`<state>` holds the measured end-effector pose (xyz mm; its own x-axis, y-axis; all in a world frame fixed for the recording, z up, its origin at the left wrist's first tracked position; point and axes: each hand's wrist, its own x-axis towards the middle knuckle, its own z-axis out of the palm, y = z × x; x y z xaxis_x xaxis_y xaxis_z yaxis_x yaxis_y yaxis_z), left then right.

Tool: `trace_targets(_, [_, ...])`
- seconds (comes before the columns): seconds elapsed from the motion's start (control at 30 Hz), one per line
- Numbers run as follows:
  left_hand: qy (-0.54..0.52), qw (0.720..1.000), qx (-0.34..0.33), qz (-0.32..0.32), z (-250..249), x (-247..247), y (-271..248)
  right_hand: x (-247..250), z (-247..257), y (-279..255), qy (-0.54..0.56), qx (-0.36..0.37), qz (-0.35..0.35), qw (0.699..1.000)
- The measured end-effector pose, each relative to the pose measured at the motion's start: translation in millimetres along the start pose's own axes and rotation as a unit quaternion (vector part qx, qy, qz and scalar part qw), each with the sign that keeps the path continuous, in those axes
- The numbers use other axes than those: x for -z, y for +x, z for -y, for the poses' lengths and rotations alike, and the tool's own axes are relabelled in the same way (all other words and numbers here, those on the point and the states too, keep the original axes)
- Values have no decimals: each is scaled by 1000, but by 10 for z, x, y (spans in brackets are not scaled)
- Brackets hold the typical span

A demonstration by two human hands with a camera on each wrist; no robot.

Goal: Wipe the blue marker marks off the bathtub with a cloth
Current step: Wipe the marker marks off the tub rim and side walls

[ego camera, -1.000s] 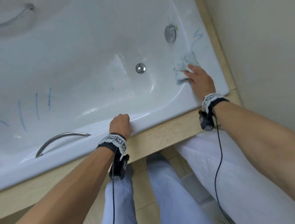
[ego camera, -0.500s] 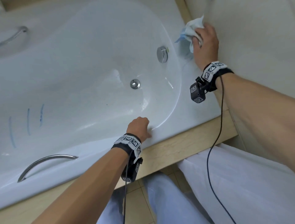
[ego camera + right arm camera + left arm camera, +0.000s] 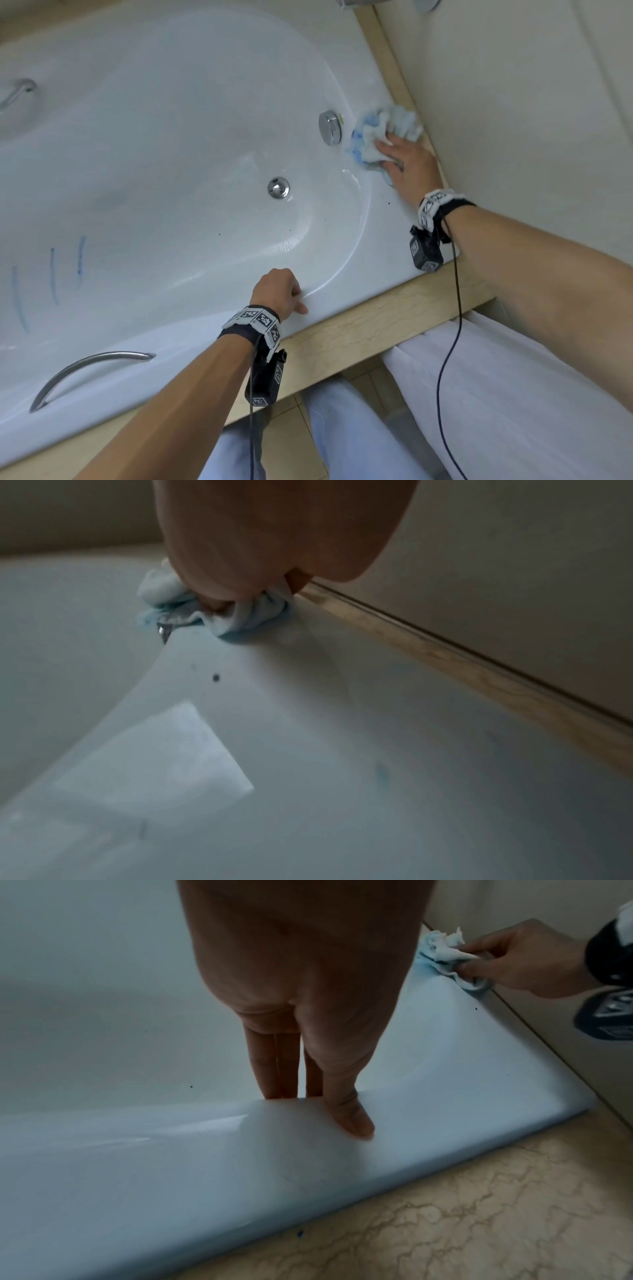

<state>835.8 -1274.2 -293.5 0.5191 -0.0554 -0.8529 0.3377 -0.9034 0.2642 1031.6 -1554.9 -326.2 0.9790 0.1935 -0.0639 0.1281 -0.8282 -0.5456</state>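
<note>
The white bathtub (image 3: 346,301) fills the head view. Three blue marker strokes (image 3: 53,274) run down its inner wall at the far left. My right hand (image 3: 407,161) grips a crumpled white cloth (image 3: 387,133), stained blue, and presses it on the rim by the wall. The left wrist view shows the thumb and fingers of this right hand (image 3: 507,958) pinching the cloth (image 3: 441,953). In the right wrist view the cloth (image 3: 246,615) bunches under my palm. My left hand (image 3: 279,291) holds the near rim, fingers curled over the inner edge and thumb (image 3: 349,1118) on top.
A chrome overflow knob (image 3: 330,127) sits just left of the cloth, and the drain (image 3: 278,187) lies below it. A curved chrome grab handle (image 3: 85,370) is at the near left. A beige wall (image 3: 513,102) and a marbled ledge (image 3: 376,329) border the tub. Faint blue smudges (image 3: 382,773) remain on the rim.
My right hand lifted the cloth from the near corner of the rim, carried it farther along, and now presses it beside the overflow knob. The left hand stays on the rim.
</note>
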Motion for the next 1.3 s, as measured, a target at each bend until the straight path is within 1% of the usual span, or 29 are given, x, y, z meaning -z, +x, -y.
trace_targets(0.07, [-8, 1000, 2, 3, -18, 2, -36, 35, 34, -335, -19, 14, 30, 999])
trace_targets(0.13, [-27, 999, 17, 11, -69, 29, -82, 35, 70, -724, -37, 52, 50, 997])
trace_targets(0.2, [-44, 999, 29, 12, -136, 82, -121, 7, 83, -1027, -35, 76, 56, 995])
trace_targets(0.27, [-45, 999, 14, 13, -124, 81, -95, -57, 52, -1164, -36, 96, 49, 993])
trace_targets(0.33, [-48, 999, 7, 0, -103, 53, -73, -89, 3, -1147, -55, 132, 45, 989])
trace_targets(0.37, [-43, 999, 9, -1, -101, 38, -69, -92, -42, -1076, -66, 142, 43, 987])
trace_targets(0.4, [-41, 999, 6, -5, -88, 21, -55, -82, -79, -966, -72, 130, 36, 988])
trace_targets(0.47, [-35, 999, 5, -11, -60, -9, -39, -39, -136, -596, -60, 50, -8, 997])
trace_targets(0.53, [-30, 999, 3, -14, -42, -27, -22, 34, -175, -124, -32, -28, -53, 998])
trace_targets(0.57, [-27, 1000, 1, -16, -43, -35, -27, 69, -182, 70, -20, -55, -66, 996])
trace_targets(0.6, [-22, 1000, -2, -19, -46, -42, -29, 98, -176, 235, -19, -70, -78, 994])
trace_targets(0.67, [-17, 1000, -3, -21, -52, -51, -35, 142, -100, 475, -20, -72, -111, 991])
trace_targets(0.73, [-14, 1000, -1, -25, -62, -40, -48, 161, 50, 655, 2, -49, -132, 990])
trace_targets(0.77, [-12, 1000, -1, -24, -67, -32, -50, 148, 106, 731, -5, -29, -116, 993])
trace_targets(0.83, [-12, 1000, -1, -19, -74, -32, -47, 112, 124, 812, -60, 4, -36, 998])
trace_targets(0.87, [-13, 1000, 0, -18, -71, -35, -43, 83, 100, 832, -84, 5, 0, 996])
trace_targets(0.9, [-13, 1000, -1, -19, -70, -34, -36, 46, 67, 834, -93, 0, 17, 995])
trace_targets(0.93, [-13, 1000, 0, -18, -71, -36, -31, 20, 40, 805, -90, -8, 20, 996])
trace_targets(1.0, [-13, 1000, 1, -12, -85, -25, -29, 4, 51, 679, -81, -18, -2, 997])
trace_targets(1.1, [-16, 1000, 3, -7, -99, 2, -25, 17, 111, 252, -65, -20, -20, 997])
trace_targets(1.17, [-18, 1000, 3, -9, -103, 8, -29, -9, 144, -200, -59, -39, -14, 997])
trace_targets(1.3, [-10, 1000, 7, -17, -125, -14, -101, -6, 235, -1287, -31, -82, 15, 996])
